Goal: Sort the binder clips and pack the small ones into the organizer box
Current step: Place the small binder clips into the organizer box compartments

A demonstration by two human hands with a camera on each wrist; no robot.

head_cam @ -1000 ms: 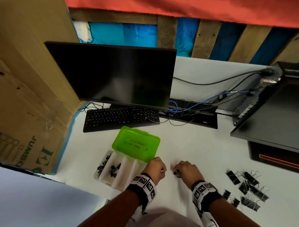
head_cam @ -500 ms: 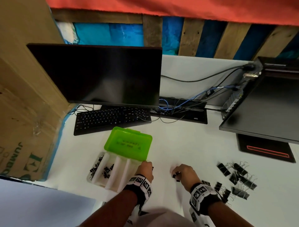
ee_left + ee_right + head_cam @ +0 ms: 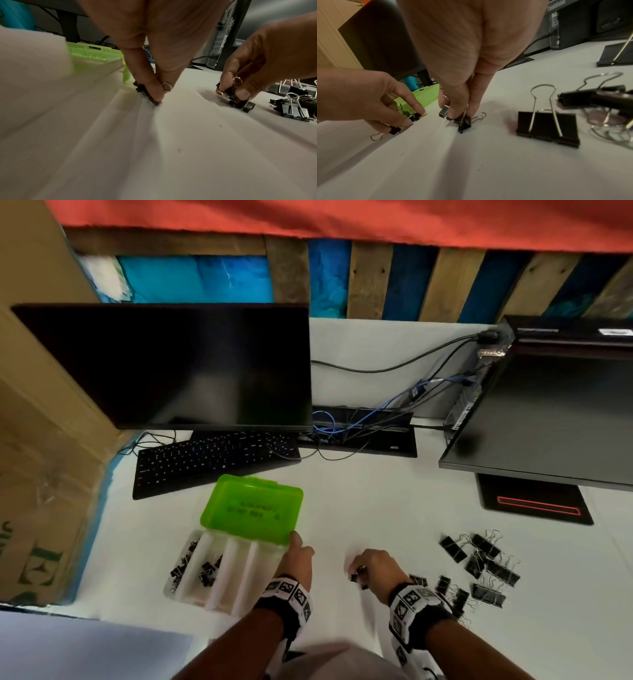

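Note:
The organizer box [image 3: 191, 594] lies open on the white desk, its green lid [image 3: 251, 508] raised behind. Small black clips [image 3: 207, 571] fill its two left compartments. My left hand [image 3: 298, 546] is at the box's right edge and pinches small binder clips [image 3: 145, 93] just above the desk. My right hand [image 3: 358, 568] is a little to the right and pinches small binder clips [image 3: 464, 122] against the desk. The large binder clips [image 3: 479, 563] lie in a loose pile further right, one large clip [image 3: 547, 125] close to my right hand.
A keyboard [image 3: 212, 463] and a dark monitor [image 3: 171, 368] stand behind the box. A cardboard box [image 3: 41, 474] walls the left side. A second monitor [image 3: 548, 412], its base [image 3: 534, 501] and cables [image 3: 359, 426] occupy the back right.
My left hand has drawn away from the right hand toward the box's right edge, carrying small clips. The right hand stays over its small clips. The head view has shifted.

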